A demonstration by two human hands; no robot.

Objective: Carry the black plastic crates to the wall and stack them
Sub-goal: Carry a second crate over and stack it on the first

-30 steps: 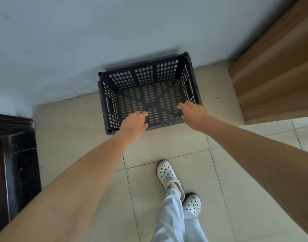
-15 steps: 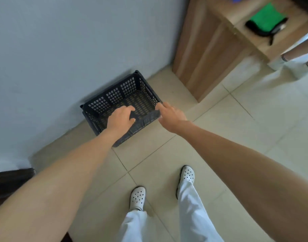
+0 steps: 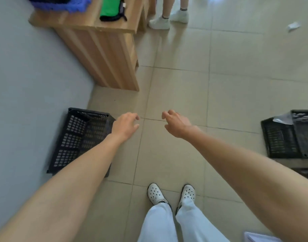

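black crate (image 3: 80, 138) against wall, beside empty left hand (image 3: 125, 125).

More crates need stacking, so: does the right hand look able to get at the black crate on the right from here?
Probably not yet: the right hand hangs empty over bare tiles, well short of the crate; nothing blocks the way.

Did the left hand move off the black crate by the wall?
Yes. The left hand was gripping the crate's near rim; now it hangs open over the floor tiles beside it, away from the wall.
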